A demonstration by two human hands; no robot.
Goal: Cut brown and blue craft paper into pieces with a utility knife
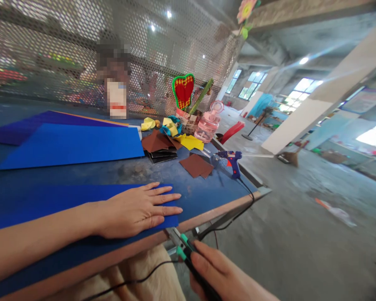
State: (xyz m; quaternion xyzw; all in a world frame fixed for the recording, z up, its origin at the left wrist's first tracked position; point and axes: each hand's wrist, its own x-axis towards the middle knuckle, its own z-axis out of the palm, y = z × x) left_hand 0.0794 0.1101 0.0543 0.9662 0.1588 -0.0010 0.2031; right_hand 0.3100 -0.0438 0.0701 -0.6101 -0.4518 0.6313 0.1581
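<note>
My left hand (pixel 134 209) lies flat, fingers spread, on a blue sheet (pixel 81 194) near the table's front edge. In my right hand (pixel 219 269) is a utility knife (pixel 188 251) with a black and green handle. Its metal front end points toward the table and meets the sheet's near right corner, just below my left hand. Whether the blade touches the sheet, I cannot tell. Farther back, a lighter blue sheet (pixel 78 144) overlaps a purple sheet (pixel 25 127).
Brown and black pieces (pixel 159 144) are stacked beyond my left hand, with loose brown pieces (pixel 196 165) beside them. A corded blue glue gun (pixel 235 161) stands near the right edge. Behind are a pink bottle (pixel 207 125), a heart decoration (pixel 184 92) and a perforated panel (pixel 163 54).
</note>
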